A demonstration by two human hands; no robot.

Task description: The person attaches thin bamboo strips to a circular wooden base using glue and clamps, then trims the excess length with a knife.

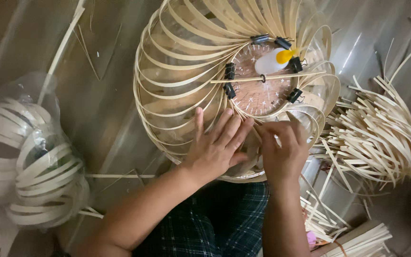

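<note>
Bamboo-strip frame lay central, curved strips fanning from a clipped wooden disc | plastic bag at left held coiled strips | left hand pressed flat, fingers spread | right hand pinched a strip at the disc's rim.

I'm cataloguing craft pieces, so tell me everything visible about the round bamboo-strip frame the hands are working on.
The bamboo frame is a rounded, open cage of thin pale strips that bow outward and converge on a round wooden disc marked with small star-like slots. Black binder clips pinch strip ends at the disc's edge, a thin stick lies across it, and a small white bottle with a yellow cap rests on it. The frame lies on its side over the person's lap. The left hand presses flat on its strips; the right hand pinches strips near the disc.
</note>
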